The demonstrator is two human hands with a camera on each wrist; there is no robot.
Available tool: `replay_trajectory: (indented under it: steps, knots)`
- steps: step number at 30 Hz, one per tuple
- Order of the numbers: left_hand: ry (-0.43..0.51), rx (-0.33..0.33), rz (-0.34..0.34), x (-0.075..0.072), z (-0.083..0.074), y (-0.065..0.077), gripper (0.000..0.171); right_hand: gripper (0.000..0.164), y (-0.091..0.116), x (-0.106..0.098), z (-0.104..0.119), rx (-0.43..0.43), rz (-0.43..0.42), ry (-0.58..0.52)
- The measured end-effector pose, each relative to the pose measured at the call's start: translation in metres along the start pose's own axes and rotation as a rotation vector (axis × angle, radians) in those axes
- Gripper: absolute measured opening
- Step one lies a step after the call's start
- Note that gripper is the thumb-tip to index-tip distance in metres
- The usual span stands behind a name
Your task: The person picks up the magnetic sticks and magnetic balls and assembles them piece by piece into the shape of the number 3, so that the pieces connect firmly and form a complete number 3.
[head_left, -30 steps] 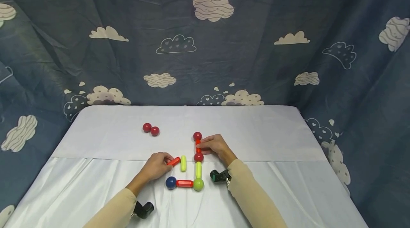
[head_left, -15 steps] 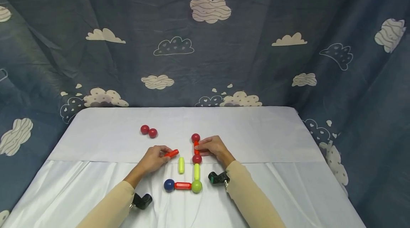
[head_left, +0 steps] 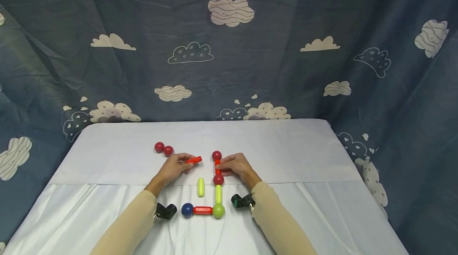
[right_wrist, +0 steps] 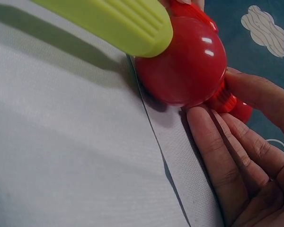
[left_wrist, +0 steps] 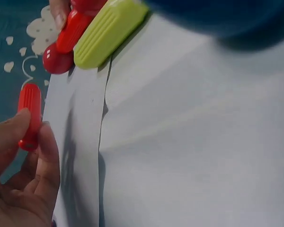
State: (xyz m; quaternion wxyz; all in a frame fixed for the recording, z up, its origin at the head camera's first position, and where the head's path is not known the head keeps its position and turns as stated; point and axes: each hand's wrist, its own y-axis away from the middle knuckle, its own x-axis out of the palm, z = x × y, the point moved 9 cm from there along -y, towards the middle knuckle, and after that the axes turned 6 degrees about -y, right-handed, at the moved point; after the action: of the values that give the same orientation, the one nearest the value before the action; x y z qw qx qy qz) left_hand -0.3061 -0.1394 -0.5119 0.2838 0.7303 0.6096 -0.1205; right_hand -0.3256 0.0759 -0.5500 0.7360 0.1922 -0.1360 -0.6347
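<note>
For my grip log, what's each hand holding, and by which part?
Left hand: a red rod, toward one end. Right hand: another red rod, between two red balls, around its middle.

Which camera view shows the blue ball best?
The head view, where the blue ball appears whole. The left wrist view shows just a blurred part, cropped at the top; the right wrist view doesn't show it.

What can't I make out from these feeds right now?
Head: one end of the left-held red bar, covered by the left hand.
Left wrist: the blue ball, blurred, mostly cut off by the top edge.
Right wrist: part of the right-held red bar, behind the nearer red ball.
</note>
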Motion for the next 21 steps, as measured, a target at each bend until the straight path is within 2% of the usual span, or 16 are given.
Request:
replay_trajectory:
  steps: [4,8,16,21]
  knots:
    - [0.024,-0.039,0.015,0.001,0.004,-0.006,0.031,0.025,0.001,0.000,0.000,-0.010,-0.002,-0.012]
    - [0.028,-0.063,-0.008,-0.001,0.006,-0.013,0.029,0.027,0.002,0.001,0.000,-0.010,-0.001,-0.022]
    - [0.031,-0.017,-0.059,0.000,-0.003,-0.025,0.025,0.026,0.003,-0.002,0.003,-0.018,-0.009,-0.004]
    - [-0.004,-0.026,-0.076,0.004,-0.005,-0.029,0.025,0.027,0.003,-0.001,0.002,-0.031,-0.004,-0.019]
